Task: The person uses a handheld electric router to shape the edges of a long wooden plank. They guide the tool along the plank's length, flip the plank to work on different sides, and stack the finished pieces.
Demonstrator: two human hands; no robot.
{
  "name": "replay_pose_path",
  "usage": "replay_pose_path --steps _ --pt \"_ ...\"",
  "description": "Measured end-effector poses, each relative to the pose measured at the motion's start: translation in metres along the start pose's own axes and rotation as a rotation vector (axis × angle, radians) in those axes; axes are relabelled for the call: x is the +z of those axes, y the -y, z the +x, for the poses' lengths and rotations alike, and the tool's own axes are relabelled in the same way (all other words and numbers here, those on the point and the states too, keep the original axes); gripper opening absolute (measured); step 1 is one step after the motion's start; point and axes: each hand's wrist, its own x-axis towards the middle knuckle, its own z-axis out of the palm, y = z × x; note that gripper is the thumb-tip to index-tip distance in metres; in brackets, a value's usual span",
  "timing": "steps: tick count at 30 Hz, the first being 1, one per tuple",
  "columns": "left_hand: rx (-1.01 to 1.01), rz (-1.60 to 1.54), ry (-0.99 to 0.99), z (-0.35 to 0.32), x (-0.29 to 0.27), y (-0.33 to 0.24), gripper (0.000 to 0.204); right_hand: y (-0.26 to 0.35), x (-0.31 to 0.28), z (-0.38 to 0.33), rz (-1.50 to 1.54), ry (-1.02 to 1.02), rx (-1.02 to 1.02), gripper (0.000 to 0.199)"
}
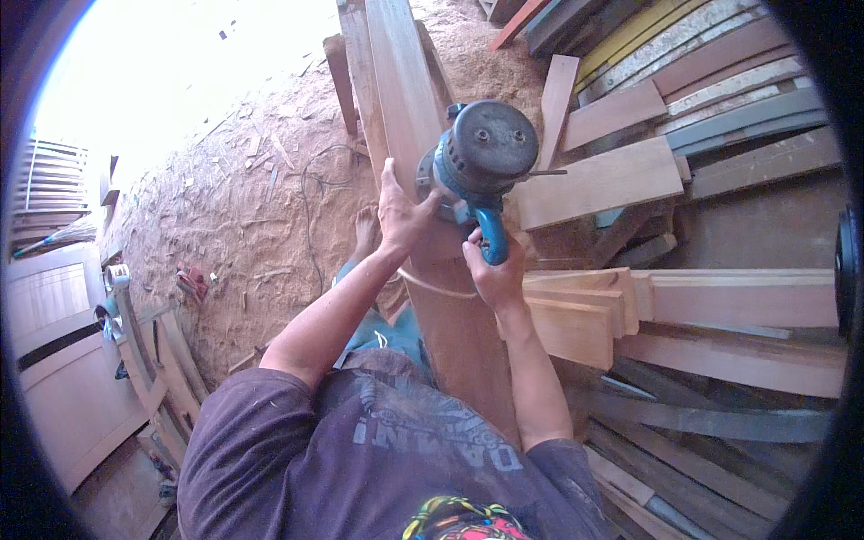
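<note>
A blue-and-black electric router (493, 144) sits on a long wooden board (400, 67) that runs away from me. My right hand (498, 270) is closed round its blue loop handle (490, 236). My left hand (403, 214) grips at the router's base, its thumb against the metal and its index finger stretched along the board's left edge; the undersides of its other fingers are hidden. The router's bit is out of sight beneath the body. A pale cord (436, 286) curves across the board below my hands.
Stacked planks (733, 297) and a loose wide board (598, 189) lie close on the right. More coloured boards (693, 54) are piled at the far right. Sawdust and shavings cover the ground (243, 207) on the left, where a dark cable (308, 202) trails. Wooden panels (81, 387) stand at the far left.
</note>
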Motion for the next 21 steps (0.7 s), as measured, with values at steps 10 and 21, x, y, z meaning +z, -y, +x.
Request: replay_pose_path --steps 10,21 --pt "0.099 0.138 0.101 -0.104 -0.013 0.017 0.114 0.01 -0.045 -0.112 -0.019 0.015 0.085 0.007" --pt "0.173 0.004 0.134 -0.056 -0.038 0.046 0.104 -0.029 -0.075 -0.176 -0.781 0.185 -0.344 0.008"
